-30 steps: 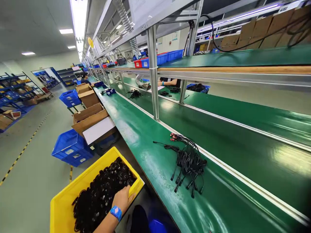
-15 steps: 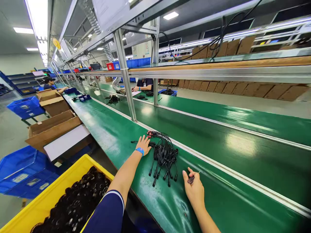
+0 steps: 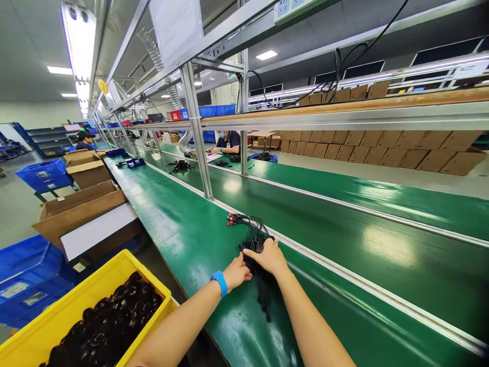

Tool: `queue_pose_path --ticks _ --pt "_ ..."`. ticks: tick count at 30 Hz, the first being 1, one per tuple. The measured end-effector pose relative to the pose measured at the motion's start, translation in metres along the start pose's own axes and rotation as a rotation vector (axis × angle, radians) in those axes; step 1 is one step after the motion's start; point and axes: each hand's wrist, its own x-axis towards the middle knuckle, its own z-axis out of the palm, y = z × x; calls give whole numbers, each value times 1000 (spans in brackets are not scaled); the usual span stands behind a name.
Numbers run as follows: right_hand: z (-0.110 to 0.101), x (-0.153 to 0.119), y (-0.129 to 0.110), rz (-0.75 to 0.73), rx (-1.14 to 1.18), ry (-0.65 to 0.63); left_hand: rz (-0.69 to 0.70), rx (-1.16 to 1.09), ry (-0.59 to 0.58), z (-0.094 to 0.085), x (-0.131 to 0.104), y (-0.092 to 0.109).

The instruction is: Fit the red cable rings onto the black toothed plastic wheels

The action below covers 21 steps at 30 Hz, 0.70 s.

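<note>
A bundle of black cables (image 3: 251, 243) lies on the green work surface (image 3: 179, 239), with red-tipped ends (image 3: 231, 219) at its far side. My right hand (image 3: 269, 257) grips the bundle from above and the right, its thumb across the cables. Against the bundle's left side, my left hand (image 3: 236, 274) has its fingers curled in at the cables; a blue band is on that wrist. Loose black connector ends (image 3: 265, 300) hang toward me below the hands, blurred. The small dark item earlier in my right hand is hidden.
A yellow bin (image 3: 153, 290) of black coiled parts stands at lower left. Beyond it are an open cardboard box (image 3: 76, 204) and blue crates (image 3: 34, 270). A metal post (image 3: 196, 137) rises behind the surface. Two people (image 3: 229, 142) sit farther off, one at far left.
My right hand has moved left onto the cable bundle. My left hand has drawn back toward me to the bundle's near left side, its spread fingers now curled. The cables are gathered closer together.
</note>
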Motion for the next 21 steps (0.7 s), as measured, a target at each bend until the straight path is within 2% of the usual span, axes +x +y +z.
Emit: queue_pose_path --ticks 4,6,8,10,12,14,15,16,18,19,21 --pt "-4 3 -7 15 -135 -79 30 -174 -11 24 -12 1" --pt "-5 0 -7 9 -170 -104 55 -195 -19 25 -30 0" --pt "-3 -4 -7 20 -201 -116 87 -187 5 20 -60 -6" --pt "1 -7 -6 42 -225 -115 185 -31 146 8 -101 -17" --pt "6 -7 -3 51 -230 -90 240 291 412 -8 -147 -36" --pt "11 -4 1 39 -209 -50 118 654 700 -29 -190 -58" --pt "13 -3 2 31 -192 -40 -17 789 797 -41 -208 -70" --pt "14 -1 4 22 -176 -43 -163 892 846 -53 -224 -82" --pt "13 -1 6 3 -157 -67 -398 995 814 -76 -244 -104" --pt "11 -2 8 -18 -157 -84 -467 1003 767 -85 -249 -113" --pt "5 -7 13 -92 -177 -107 -518 986 697 -98 -252 -126"
